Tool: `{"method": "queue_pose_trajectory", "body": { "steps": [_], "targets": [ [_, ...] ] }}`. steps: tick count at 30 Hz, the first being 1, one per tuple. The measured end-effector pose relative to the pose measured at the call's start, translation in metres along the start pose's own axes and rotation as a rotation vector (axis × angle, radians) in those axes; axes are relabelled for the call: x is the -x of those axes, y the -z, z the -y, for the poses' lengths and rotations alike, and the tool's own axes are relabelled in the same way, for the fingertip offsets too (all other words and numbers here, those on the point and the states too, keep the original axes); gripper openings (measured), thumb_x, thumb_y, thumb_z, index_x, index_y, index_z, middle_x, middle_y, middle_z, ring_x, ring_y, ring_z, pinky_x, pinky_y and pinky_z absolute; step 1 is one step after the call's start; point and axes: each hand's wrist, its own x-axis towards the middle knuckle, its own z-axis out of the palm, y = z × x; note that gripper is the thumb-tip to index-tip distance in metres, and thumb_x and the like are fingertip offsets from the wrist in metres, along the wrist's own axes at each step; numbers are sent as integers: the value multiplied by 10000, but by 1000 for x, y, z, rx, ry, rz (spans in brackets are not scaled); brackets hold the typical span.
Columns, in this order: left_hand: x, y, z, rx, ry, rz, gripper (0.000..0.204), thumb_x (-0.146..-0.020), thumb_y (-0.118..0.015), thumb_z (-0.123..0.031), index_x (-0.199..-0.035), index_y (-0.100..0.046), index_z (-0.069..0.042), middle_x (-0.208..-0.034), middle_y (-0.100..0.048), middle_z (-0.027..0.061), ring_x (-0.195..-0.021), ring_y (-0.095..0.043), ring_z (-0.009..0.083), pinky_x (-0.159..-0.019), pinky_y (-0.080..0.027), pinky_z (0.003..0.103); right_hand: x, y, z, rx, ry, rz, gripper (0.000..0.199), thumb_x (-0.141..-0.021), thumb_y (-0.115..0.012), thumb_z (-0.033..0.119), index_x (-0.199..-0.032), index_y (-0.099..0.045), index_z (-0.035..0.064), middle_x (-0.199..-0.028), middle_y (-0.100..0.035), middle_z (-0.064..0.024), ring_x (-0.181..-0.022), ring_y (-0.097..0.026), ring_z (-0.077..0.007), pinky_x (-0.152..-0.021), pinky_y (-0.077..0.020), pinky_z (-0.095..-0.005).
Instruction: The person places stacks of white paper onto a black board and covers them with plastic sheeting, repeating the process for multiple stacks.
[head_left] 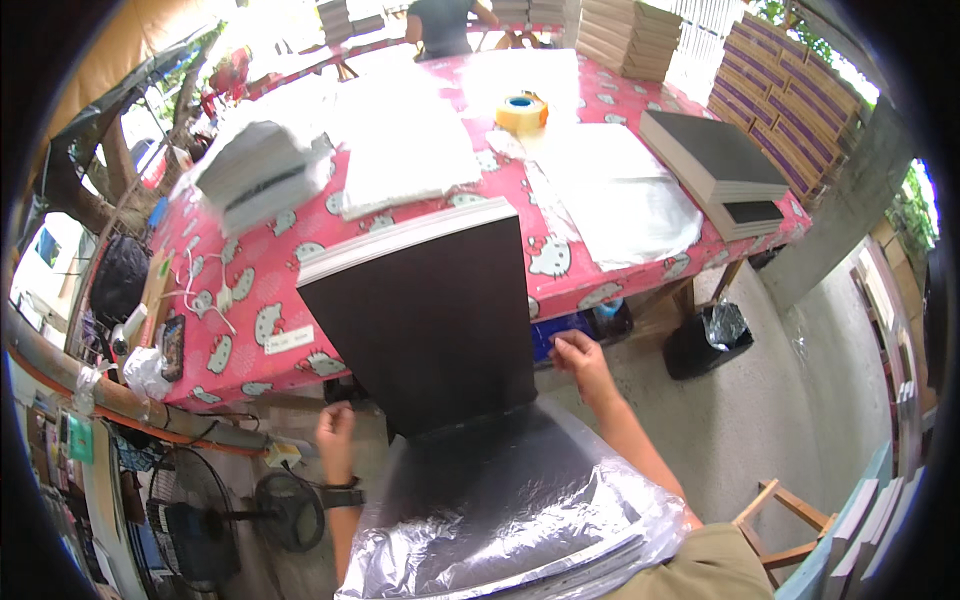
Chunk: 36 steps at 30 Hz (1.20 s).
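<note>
In front of me stands a thick black-covered stack of books, tilted, its white page edges along the top. A clear plastic bag covers its lower part and lies crinkled and shiny close to my body. To the left of the stack is my left hand, fingers curled closed, a dark band on the wrist. My right hand is on the other side, thumb and fingers pinched together, in front of the table edge. Whether either hand grips anything, such as a thin film, cannot be made out.
A pink patterned tablecloth carries plastic-wrapped stacks, clear plastic sheets, a tape roll and black-covered books. A black bin, a fan and a wooden stool stand around. Another person is far off.
</note>
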Motion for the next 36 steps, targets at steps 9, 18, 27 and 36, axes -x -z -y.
{"method": "queue_pose_trajectory", "body": {
  "steps": [9,18,27,36],
  "targets": [
    [33,-62,-57,-500,-10,1317,612,-845,-415,-442,-1303,-280,-59,-1335,-274,180,-1267,-189,293,-1031,-119,379,37,-38,-15,778,-119,1127,469,-833,-496,357,-1171,-476,31,-1287,-378,-125,-1201,-325,-280,-1002,-229,-341],
    [15,-51,10,-747,192,505,355,-796,-533,-315,-994,-593,-27,-1055,-552,163,-957,-532,288,-835,-398,331,-7,8,12,930,178,458,193,-739,-615,201,-849,-633,44,-826,-624,-101,-778,-593,-213,-711,-451,-315],
    [31,-35,95,-442,31,246,323,-798,-520,-309,-963,-614,-47,-1020,-552,170,-1000,-502,286,-867,-372,349,-110,92,119,1096,486,-362,172,-698,-643,130,-798,-620,-8,-761,-608,-122,-665,-577,-180,-598,-450,-283],
    [33,-35,81,-455,49,245,312,-810,-510,-268,-979,-597,-21,-1035,-530,178,-998,-492,285,-865,-362,319,-139,116,112,982,314,-483,203,-762,-568,188,-814,-607,-5,-735,-617,-157,-681,-596,-244,-631,-443,-324]
  ]
}}
